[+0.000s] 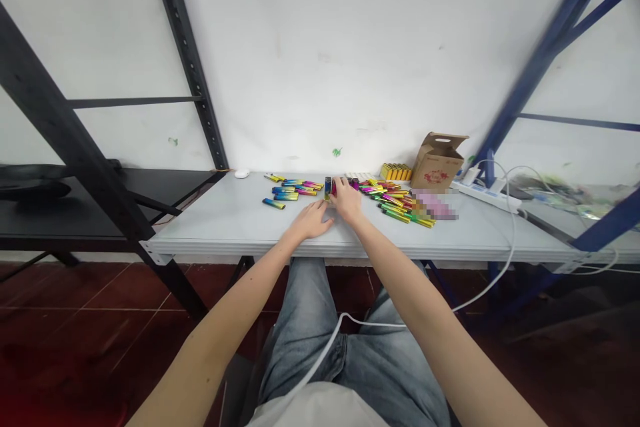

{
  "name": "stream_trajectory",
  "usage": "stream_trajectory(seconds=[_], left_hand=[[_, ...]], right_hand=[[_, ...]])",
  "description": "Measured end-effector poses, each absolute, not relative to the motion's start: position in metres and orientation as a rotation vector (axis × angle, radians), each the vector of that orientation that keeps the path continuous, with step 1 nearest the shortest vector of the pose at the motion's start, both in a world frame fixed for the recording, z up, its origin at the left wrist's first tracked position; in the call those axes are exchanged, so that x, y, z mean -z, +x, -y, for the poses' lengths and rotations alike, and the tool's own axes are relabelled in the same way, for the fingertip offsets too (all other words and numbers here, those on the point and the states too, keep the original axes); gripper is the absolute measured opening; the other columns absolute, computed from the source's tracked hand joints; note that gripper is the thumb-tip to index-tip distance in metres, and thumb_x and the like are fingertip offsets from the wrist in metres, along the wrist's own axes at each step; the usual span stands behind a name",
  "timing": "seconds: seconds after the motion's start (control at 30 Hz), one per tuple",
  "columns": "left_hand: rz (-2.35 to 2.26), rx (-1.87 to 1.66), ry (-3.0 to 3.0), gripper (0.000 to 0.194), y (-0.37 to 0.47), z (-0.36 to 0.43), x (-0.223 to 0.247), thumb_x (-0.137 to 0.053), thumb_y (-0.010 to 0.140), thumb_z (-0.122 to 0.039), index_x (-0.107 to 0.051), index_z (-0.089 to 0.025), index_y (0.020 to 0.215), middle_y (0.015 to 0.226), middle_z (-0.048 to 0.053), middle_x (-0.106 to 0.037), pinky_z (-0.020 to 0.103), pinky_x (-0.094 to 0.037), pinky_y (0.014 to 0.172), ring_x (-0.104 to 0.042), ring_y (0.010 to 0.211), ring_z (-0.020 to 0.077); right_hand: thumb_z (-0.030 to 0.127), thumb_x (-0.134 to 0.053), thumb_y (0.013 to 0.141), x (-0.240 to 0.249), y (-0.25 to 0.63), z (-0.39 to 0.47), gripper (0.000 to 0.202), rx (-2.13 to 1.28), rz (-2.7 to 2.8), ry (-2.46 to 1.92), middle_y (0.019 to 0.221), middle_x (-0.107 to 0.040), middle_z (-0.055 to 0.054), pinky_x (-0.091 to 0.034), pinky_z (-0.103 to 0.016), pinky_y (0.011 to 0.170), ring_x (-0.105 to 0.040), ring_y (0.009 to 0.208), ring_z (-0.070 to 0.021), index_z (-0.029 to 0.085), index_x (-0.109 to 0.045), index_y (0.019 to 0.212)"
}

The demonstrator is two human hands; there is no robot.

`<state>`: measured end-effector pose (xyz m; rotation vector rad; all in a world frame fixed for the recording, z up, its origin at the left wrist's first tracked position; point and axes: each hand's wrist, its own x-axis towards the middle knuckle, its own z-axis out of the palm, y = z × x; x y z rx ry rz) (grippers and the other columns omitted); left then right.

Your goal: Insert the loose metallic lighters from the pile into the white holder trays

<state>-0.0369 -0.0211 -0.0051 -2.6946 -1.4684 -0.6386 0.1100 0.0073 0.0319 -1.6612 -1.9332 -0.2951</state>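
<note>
A few shiny lighters stand upright in a short row near the table's middle, among them a blue-and-yellow lighter [328, 188] at the left end and a purple lighter [355, 183] at the right. My right hand [347, 200] is closed around the row from above, its fingers hiding part of it. Just left of it, my left hand [314, 220] rests on the tabletop with the thumb spread, holding nothing. Loose blue-and-yellow lighters [286, 197] lie to the left. A pile of green, yellow and pink lighters [393, 200] lies to the right.
A brown cardboard box [436, 163] stands open at the back right, beside a block of yellow upright pieces [396, 171]. A white power strip [487, 196] and its cable [513, 233] run along the right. A small white case [242, 173] sits at the back left.
</note>
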Motion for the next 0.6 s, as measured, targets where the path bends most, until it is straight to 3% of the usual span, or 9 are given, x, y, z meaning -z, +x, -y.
stream_trajectory(seconds=[0.13,0.27,0.37,0.6], left_hand=[[1.487,0.616,-2.687,0.056,-0.036,0.023,0.003,-0.045,0.091,-0.045,-0.046,-0.013,0.137,0.145,0.017,-0.047,0.042,-0.036,0.111,-0.042,0.136,0.0312],[1.500,0.605,-2.691,0.058,-0.036,0.025,0.001,-0.045,0.090,-0.044,-0.045,-0.011,0.138,0.147,0.020,-0.045,0.043,-0.034,0.112,-0.040,0.137,0.0322],[1.515,0.612,-2.692,0.058,-0.036,0.025,0.002,-0.045,0.090,-0.045,-0.045,-0.013,0.138,0.147,0.019,-0.045,0.044,-0.034,0.112,-0.040,0.138,0.0321],[1.517,0.644,-2.698,0.055,-0.036,0.024,0.003,-0.046,0.090,-0.045,-0.046,-0.017,0.138,0.147,0.016,-0.045,0.043,-0.034,0.111,-0.041,0.137,0.0307]], right_hand=[[0.029,-0.061,0.086,-0.026,0.114,-0.007,0.056,0.398,1.810,-1.632,0.128,-0.053,-0.014,-0.048,-0.031,0.076,-0.057,0.108,-0.0252,0.019,-0.041,0.137],[0.027,-0.059,0.087,-0.023,0.127,-0.012,0.045,0.324,1.886,-1.529,0.124,-0.056,-0.013,-0.047,-0.032,0.080,-0.057,0.107,-0.0253,0.019,-0.049,0.131],[0.026,-0.055,0.088,-0.019,0.135,-0.015,0.048,0.216,2.009,-1.444,0.126,-0.057,-0.014,-0.048,-0.033,0.082,-0.058,0.107,-0.0263,0.020,-0.049,0.135],[0.032,-0.050,0.089,-0.003,0.138,-0.013,0.073,0.051,2.056,-1.396,0.132,-0.057,-0.016,-0.048,-0.037,0.087,-0.059,0.110,-0.0291,0.014,-0.020,0.154]])
